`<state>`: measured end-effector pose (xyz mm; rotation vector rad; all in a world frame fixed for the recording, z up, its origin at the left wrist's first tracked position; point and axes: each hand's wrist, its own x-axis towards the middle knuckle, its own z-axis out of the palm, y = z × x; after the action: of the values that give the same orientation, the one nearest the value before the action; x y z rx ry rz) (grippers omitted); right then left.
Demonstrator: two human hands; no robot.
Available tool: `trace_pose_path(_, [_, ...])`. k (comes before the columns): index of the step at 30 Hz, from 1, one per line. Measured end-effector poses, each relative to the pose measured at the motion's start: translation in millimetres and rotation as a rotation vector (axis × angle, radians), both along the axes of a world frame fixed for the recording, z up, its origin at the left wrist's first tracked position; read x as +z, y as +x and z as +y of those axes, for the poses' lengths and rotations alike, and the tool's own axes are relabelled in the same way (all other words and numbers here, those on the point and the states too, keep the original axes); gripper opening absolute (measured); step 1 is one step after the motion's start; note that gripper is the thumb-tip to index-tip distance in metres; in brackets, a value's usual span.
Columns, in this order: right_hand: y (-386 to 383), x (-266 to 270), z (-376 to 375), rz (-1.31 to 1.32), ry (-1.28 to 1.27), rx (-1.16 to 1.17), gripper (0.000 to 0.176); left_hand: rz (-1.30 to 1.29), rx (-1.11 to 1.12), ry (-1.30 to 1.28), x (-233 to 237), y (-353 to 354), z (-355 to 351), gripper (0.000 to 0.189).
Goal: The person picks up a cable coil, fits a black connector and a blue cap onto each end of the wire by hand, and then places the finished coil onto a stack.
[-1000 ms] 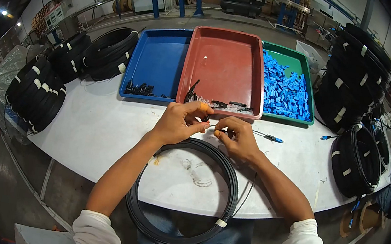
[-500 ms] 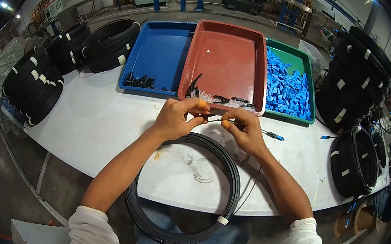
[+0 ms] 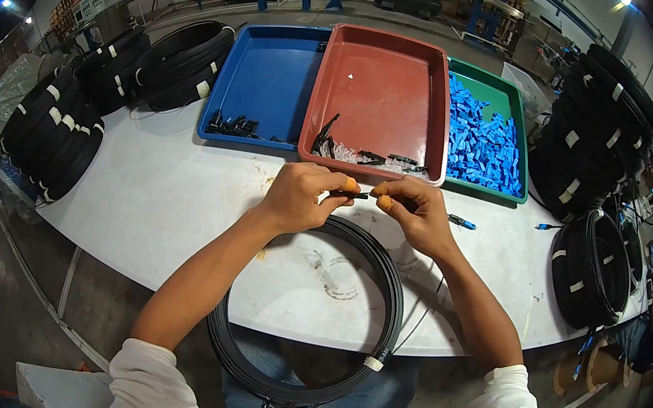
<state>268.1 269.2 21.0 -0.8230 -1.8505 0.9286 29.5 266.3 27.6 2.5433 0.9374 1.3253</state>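
My left hand [image 3: 305,196] pinches a small dark connector piece [image 3: 357,195] between thumb and forefinger, just in front of the red tray. Close against it, my right hand [image 3: 416,213] pinches a thin black cable [image 3: 374,195] that leads toward that piece; the fingers hide most of both. Orange covers show on fingertips of both hands. Below lies a coil of black cable [image 3: 395,292], tied with a white band, partly on the table and partly over my lap. A blue-tipped connector [image 3: 462,222] lies just right of my right hand.
A blue tray [image 3: 264,76] with black parts, a red tray [image 3: 385,82] with clear and black pieces, and a green tray [image 3: 501,103] of blue connectors stand at the back. Cable coils [image 3: 53,132] are stacked left, and more coils [image 3: 592,137] right.
Both hands have drawn closer together, and the dark piece now points at the right fingertips. The view has shifted slightly, so the trays sit a little higher.
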Motion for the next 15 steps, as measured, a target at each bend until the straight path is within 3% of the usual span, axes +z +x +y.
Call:
trace_pose_path(7, [-0.7, 7.9, -7.1, -0.163, 0.191, -0.073, 0.015, -0.002, 0.024, -0.09, 3.6, 3.2, -5.1, 0.021])
trace_pose_path(15, [-0.3, 10.6, -11.1, -0.15, 0.125, -0.045, 0.011, -0.036, -0.001, -0.165, 5.5, 5.1, -6.9, 0.023])
